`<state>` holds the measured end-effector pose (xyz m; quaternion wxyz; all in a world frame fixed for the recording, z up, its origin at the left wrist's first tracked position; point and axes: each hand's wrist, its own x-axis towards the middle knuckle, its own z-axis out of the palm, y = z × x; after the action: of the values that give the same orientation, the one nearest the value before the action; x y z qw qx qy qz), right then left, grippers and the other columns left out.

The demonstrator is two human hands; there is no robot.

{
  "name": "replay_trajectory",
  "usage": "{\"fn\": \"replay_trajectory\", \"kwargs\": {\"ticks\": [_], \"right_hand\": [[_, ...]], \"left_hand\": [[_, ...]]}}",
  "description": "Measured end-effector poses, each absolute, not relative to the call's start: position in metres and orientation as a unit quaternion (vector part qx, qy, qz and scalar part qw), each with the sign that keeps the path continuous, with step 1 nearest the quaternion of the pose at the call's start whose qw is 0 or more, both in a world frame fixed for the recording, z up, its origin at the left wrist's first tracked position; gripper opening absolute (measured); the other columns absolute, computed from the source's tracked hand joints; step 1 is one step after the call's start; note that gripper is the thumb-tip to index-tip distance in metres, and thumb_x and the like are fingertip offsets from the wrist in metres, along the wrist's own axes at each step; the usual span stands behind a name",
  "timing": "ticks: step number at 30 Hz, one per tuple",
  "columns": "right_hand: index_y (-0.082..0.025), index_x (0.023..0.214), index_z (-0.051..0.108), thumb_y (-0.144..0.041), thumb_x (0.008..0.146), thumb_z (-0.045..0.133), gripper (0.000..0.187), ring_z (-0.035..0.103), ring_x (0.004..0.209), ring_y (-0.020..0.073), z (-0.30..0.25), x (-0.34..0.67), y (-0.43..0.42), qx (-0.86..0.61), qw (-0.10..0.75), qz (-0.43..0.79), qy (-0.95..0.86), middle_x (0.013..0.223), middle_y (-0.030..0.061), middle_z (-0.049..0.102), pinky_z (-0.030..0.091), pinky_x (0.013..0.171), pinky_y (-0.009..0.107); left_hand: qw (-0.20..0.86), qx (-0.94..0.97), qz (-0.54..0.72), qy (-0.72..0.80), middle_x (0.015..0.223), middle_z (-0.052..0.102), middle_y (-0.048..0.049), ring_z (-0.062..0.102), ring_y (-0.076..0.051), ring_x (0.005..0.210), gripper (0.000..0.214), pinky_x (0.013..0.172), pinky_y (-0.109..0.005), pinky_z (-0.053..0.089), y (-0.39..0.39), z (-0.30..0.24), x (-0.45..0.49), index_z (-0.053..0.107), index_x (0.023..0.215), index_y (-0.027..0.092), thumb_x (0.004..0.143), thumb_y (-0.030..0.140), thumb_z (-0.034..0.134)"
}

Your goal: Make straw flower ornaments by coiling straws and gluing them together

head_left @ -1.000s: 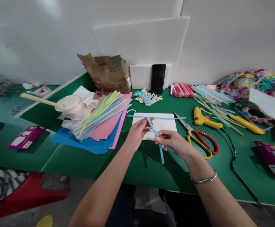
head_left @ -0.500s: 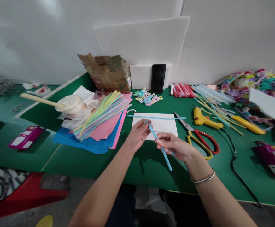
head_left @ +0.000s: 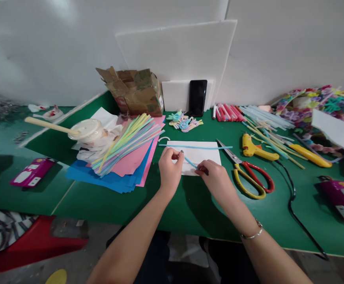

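Note:
My left hand (head_left: 169,170) and my right hand (head_left: 216,178) are both closed on a light blue pipe cleaner (head_left: 191,162), of which only a short stretch shows between them. They hover over a white sheet (head_left: 203,152) on the green table (head_left: 166,205). A second blue pipe cleaner (head_left: 195,147) lies straight across the far part of that sheet. My right wrist wears a thin bracelet.
Red and yellow scissors (head_left: 250,175) and a yellow glue gun (head_left: 256,150) lie to the right, with a black cable (head_left: 293,197). A fan of pastel pipe cleaners (head_left: 127,142) rests on pink and blue paper at left. Behind stand a torn cardboard box (head_left: 136,90), a phone (head_left: 197,98), finished curled shapes (head_left: 184,121).
My hands dropped toward the white sheet and turned palm down. The long free end of the blue pipe cleaner that stuck out toward me no longer shows; only a short piece remains visible.

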<state>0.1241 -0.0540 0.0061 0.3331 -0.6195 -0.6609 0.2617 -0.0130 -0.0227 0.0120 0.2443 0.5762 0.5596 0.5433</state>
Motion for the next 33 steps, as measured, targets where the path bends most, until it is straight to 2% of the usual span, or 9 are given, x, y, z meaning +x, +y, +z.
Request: {"fn": "replay_trajectory", "kwargs": {"ticks": [2,4,7,12,17,24,33], "right_hand": [[-0.02,0.065,0.055,-0.016,0.073,0.058,0.01,0.053,0.061,0.0152,0.01,0.123,-0.055,-0.624,0.336,0.285,-0.645,0.066,0.0013,0.059,0.037,0.057,0.028],[-0.02,0.063,0.054,-0.021,0.073,0.06,0.012,0.051,0.051,0.0129,0.015,0.125,-0.054,-0.626,0.328,0.374,-0.601,0.056,-0.0018,0.055,0.037,0.052,0.027],[-0.018,0.062,0.054,-0.029,0.07,0.064,0.016,0.046,0.042,0.0095,0.023,0.129,-0.051,-0.586,0.32,0.53,-0.522,0.05,-0.0041,0.053,0.037,0.046,0.025],[-0.015,0.06,0.058,-0.042,0.057,0.075,0.031,0.044,0.044,0.0061,0.03,0.135,-0.05,-0.506,0.331,0.658,-0.449,0.056,-0.0011,0.059,0.035,0.043,0.022],[-0.014,0.061,0.06,-0.043,0.055,0.078,0.034,0.042,0.043,0.0036,0.03,0.136,-0.052,-0.445,0.314,0.732,-0.409,0.057,-0.0012,0.059,0.033,0.041,0.02],[-0.013,0.061,0.06,-0.039,0.056,0.078,0.032,0.042,0.042,0.0031,0.03,0.136,-0.053,-0.428,0.319,0.746,-0.399,0.056,-0.001,0.059,0.032,0.039,0.018],[-0.015,0.061,0.058,-0.041,0.054,0.078,0.034,0.039,0.04,0.0028,0.034,0.136,-0.054,-0.426,0.302,0.757,-0.392,0.055,-0.0025,0.057,0.03,0.039,0.018]], "left_hand": [[0.307,0.54,0.537,0.57,0.063,0.05,0.0014,0.048,-0.012,0.063,0.018,0.064,-0.024,0.038,-0.02,0.01,-0.014,0.05,0.059,0.018,0.074,0.021,0.058],[0.409,0.5,0.528,0.551,0.067,0.055,-0.0001,0.051,-0.012,0.065,0.012,0.064,-0.024,0.04,-0.017,0.009,-0.014,0.059,0.068,0.017,0.075,0.028,0.058],[0.555,0.435,0.518,0.484,0.078,0.06,-0.0027,0.053,-0.011,0.067,0.024,0.062,-0.023,0.04,-0.013,0.008,-0.015,0.066,0.083,0.017,0.077,0.038,0.057],[0.662,0.347,0.531,0.399,0.075,0.061,-0.0016,0.052,-0.008,0.068,0.024,0.061,-0.019,0.039,-0.012,0.008,-0.015,0.07,0.083,0.017,0.071,0.037,0.067],[0.712,0.28,0.54,0.35,0.069,0.06,0.0003,0.052,-0.007,0.064,0.018,0.059,-0.018,0.04,-0.011,0.008,-0.015,0.069,0.074,0.016,0.065,0.031,0.074],[0.735,0.286,0.539,0.296,0.068,0.057,0.0017,0.052,-0.006,0.064,0.022,0.06,-0.017,0.041,-0.014,0.011,-0.017,0.065,0.068,0.015,0.059,0.029,0.079],[0.701,0.34,0.542,0.316,0.065,0.054,0.0024,0.049,-0.007,0.061,0.025,0.06,-0.019,0.041,-0.015,0.016,-0.019,0.063,0.068,0.015,0.058,0.033,0.077]]}}
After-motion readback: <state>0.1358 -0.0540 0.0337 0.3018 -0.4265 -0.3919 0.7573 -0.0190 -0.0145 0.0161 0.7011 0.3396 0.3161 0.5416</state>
